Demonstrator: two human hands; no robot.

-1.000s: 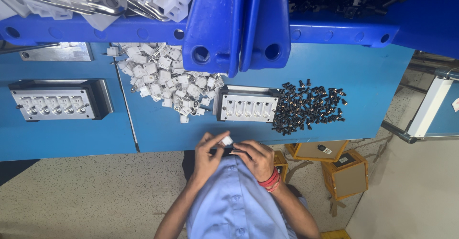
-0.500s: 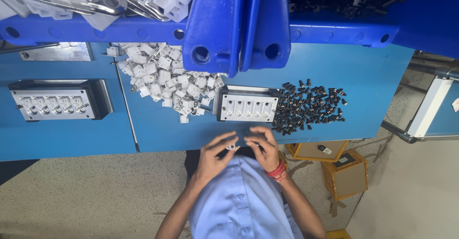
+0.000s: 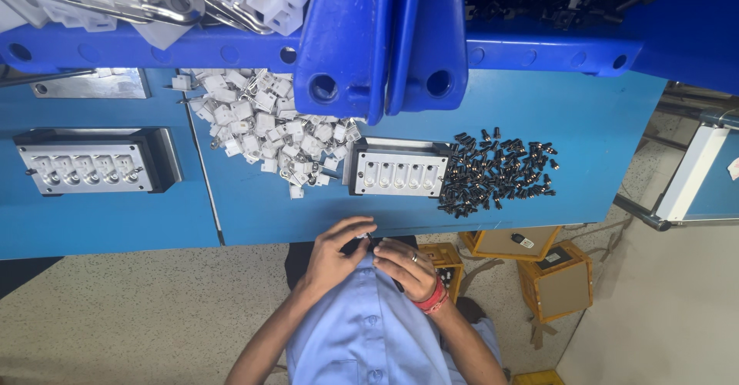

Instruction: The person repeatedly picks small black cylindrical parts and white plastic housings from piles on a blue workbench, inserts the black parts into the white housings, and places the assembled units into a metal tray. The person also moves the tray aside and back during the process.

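Blue table (image 3: 600,123): spans the far half of the view, carrying all loose stock.

Blue bins (image 3: 385,38): along the far edge of the table, the left holding white moulded parts, the right holding black ones.

Left fixture block (image 3: 85,165): grey metal, a row of round seats, far left on the table.

White housings (image 3: 265,131): a loose heap of small white plastic pieces, centre-left on the table, just beside the centre fixture.

Centre fixture block (image 3: 399,173): grey metal with a row of oblong slots, apparently unfilled, directly beyond the hands.

Black pins (image 3: 499,171): a scatter of small dark cylindrical parts, touching the right side of the centre fixture.

Cardboard boxes (image 3: 554,277): on the floor, near right, under the table edge.

Left hand (image 3: 335,254): off the table, near the chest, fingers curled narrowly around a small part.

Right hand (image 3: 408,266): ring on one finger, red bands at the wrist, fingertips pinched against the same part.

Small part (image 3: 363,240): dark with a pale spot, mostly hidden between both hands; its shape cannot be told.

Step in hand, judged: two small pieces being pressed together by the fingertips. The following move would seem to call for a steady pinch and careful alignment, since the piece is tiny and easy to drop.
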